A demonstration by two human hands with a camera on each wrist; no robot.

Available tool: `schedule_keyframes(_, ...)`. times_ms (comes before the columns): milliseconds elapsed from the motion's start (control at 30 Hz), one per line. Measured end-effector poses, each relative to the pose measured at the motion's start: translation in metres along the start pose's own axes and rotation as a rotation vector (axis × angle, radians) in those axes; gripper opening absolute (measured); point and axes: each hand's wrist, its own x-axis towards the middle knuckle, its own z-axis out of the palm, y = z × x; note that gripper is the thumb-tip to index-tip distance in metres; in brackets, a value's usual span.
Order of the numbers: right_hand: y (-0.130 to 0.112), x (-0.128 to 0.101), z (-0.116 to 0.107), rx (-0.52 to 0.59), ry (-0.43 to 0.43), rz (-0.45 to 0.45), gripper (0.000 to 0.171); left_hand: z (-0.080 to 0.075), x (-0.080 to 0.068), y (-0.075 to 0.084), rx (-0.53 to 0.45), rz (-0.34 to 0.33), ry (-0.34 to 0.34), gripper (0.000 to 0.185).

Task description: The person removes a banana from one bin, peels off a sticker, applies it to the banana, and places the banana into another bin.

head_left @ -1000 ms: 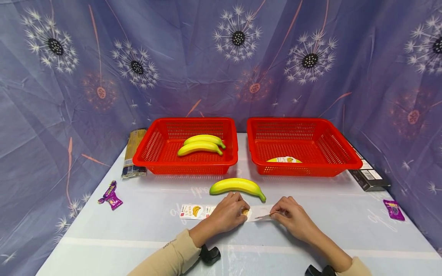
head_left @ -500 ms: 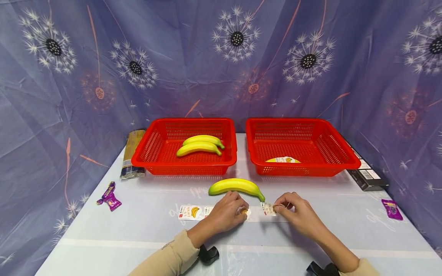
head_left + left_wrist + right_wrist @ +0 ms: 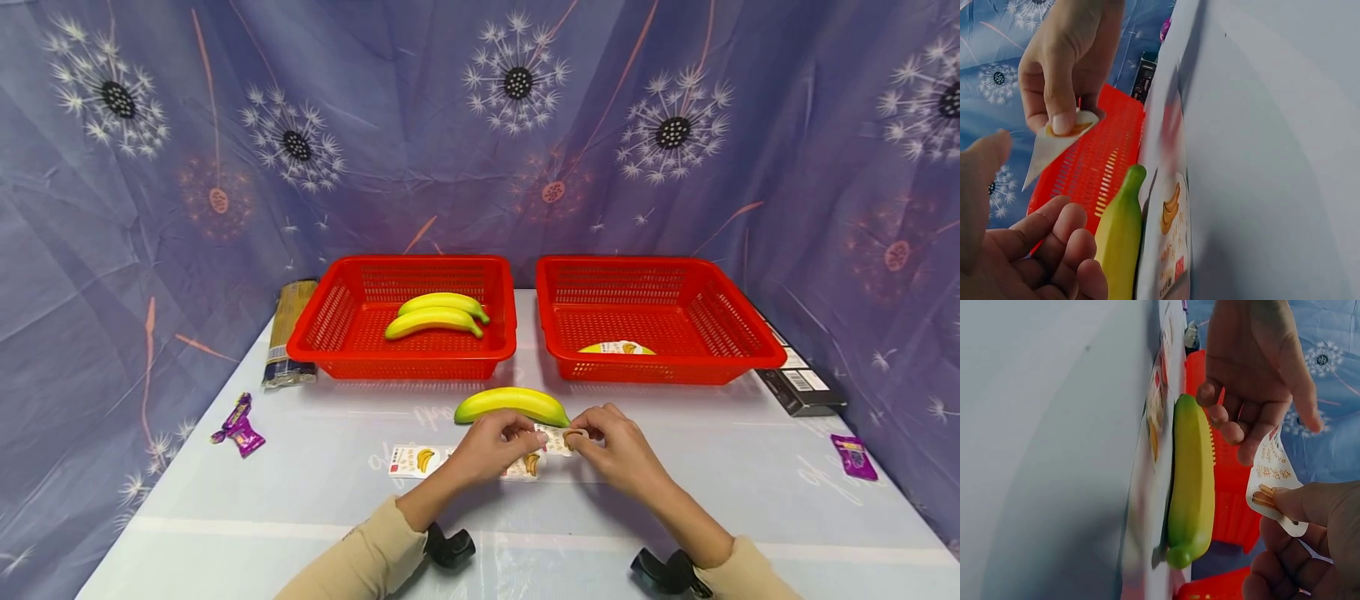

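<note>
My right hand (image 3: 626,450) pinches one end of a white banana sticker (image 3: 553,439) between thumb and fingers, lifted off the table. In the right wrist view, the sticker (image 3: 1265,472) is slightly bent, printed with small bananas and lettering. My left hand (image 3: 489,450) hovers at the sticker's other end, its thumb spread apart from loosely bent fingers, as the left wrist view shows. Below it on the table lies a strip of banana stickers (image 3: 411,461), partly covered by that hand. A yellow banana (image 3: 510,403) with green ends lies just beyond both hands.
Behind stand two red plastic baskets; the left basket (image 3: 405,367) holds two bananas (image 3: 435,321), the right basket (image 3: 660,371) a stickered banana (image 3: 617,347). Noodle pack (image 3: 291,333) and purple candies (image 3: 242,429) lie left, a dark box (image 3: 806,392) and purple packet (image 3: 853,457) right.
My right hand has peeled the sticker off the strip, raised it and brought it left. My left hand has lifted from pressing the strip and opened towards the sticker.
</note>
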Motion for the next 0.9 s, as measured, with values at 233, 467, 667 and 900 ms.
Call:
schedule_keyframes(233, -0.007, 0.004, 0.005, 0.036, -0.003, -0.061, 0.016, -0.002, -0.002, 0.002, -0.051, -0.051, 0.026, 0.018)
schedule_keyframes(467, -0.008, 0.006, 0.011, 0.111, -0.061, 0.012, 0.012, -0.005, -0.004, 0.000, -0.003, -0.037, 0.070, 0.016)
schedule_keyframes(667, -0.004, 0.011, 0.016, 0.135, -0.128, 0.121, 0.007, -0.010, -0.005, -0.002, 0.067, -0.026, 0.110, 0.013)
schedule_keyframes(900, 0.000, 0.024, 0.024, 0.126, -0.151, 0.127, 0.012, -0.020, 0.003, -0.004, 0.135, -0.014, 0.164, 0.013)
